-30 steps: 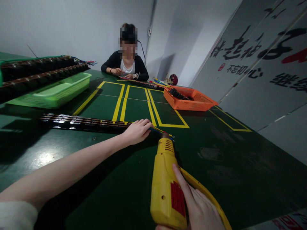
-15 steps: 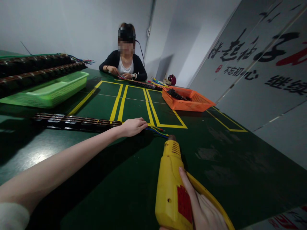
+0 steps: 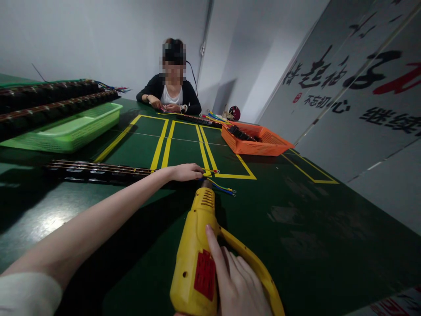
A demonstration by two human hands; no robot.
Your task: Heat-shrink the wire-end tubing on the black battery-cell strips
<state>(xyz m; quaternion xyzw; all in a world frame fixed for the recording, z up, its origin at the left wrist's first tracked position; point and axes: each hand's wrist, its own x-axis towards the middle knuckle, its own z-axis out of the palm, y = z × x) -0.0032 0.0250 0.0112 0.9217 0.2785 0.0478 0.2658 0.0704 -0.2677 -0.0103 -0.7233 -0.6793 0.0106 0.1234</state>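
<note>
My right hand (image 3: 237,281) is wrapped round the handle of a yellow heat gun (image 3: 189,245), one finger stretched along its body. Its metal nozzle points away from me, close to my left hand's fingertips. My left hand (image 3: 187,172) is closed on wires at the right end of a long black strip-like assembly (image 3: 95,171) lying on the table. Yellow and blue wires (image 3: 221,188) with metal ring terminals stick out to the right, past the nozzle. A shorter yellow wire with a red end (image 3: 214,171) lies just behind them. The fingers hide where the wires meet the strip.
Across the green table (image 3: 312,259) a person (image 3: 171,94) handles thin wires. An orange basket (image 3: 263,147) with black parts stands at the right. More black assemblies (image 3: 55,102) rest over a light green basket (image 3: 85,131) at the left. Yellow tape marks rectangles.
The heat gun in my right hand has moved left, its nozzle going from the wire tips to near my left fingertips. My left hand keeps almost the same place.
</note>
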